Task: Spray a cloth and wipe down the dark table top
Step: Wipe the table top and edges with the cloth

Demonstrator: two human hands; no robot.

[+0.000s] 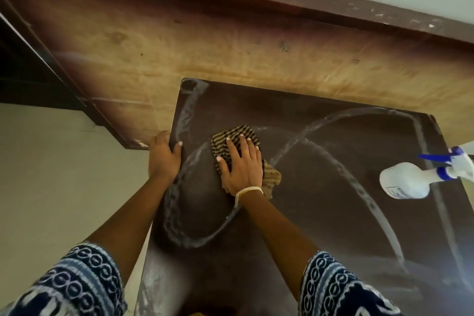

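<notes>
The dark brown table (320, 187) is partway through its wipe. Pale, curved wet streaks loop across its middle and run up to the far left corner, so the cloth seems to have covered much of the surface already. The streaks themselves are not yet smoothed out, though, and the near edge and the right side by the bottle look as if they need further passes. Spraying appears to be done for the moment: the white plastic spray bottle with the blue trigger (410, 179) lies on its side at the right edge of the table, well apart from both hands.

The brown-and-black striped cloth (238, 141) sits crumpled on the table left of centre, towards the far side. The right hand (241, 169) lies flat on top of it, fingers (230, 149) straight and spread, pressing the cloth down rather than clutching it; a corner of the cloth sticks out on the near right of the wrist, which wears a pale band. The left hand (164, 156) steadies the table at its left edge, its thumb lying on the top surface and the other fingers curled over the rim and out of sight, so it grips the edge. Patterned blue-and-white sleeves (77, 282) show at the near corners.
</notes>
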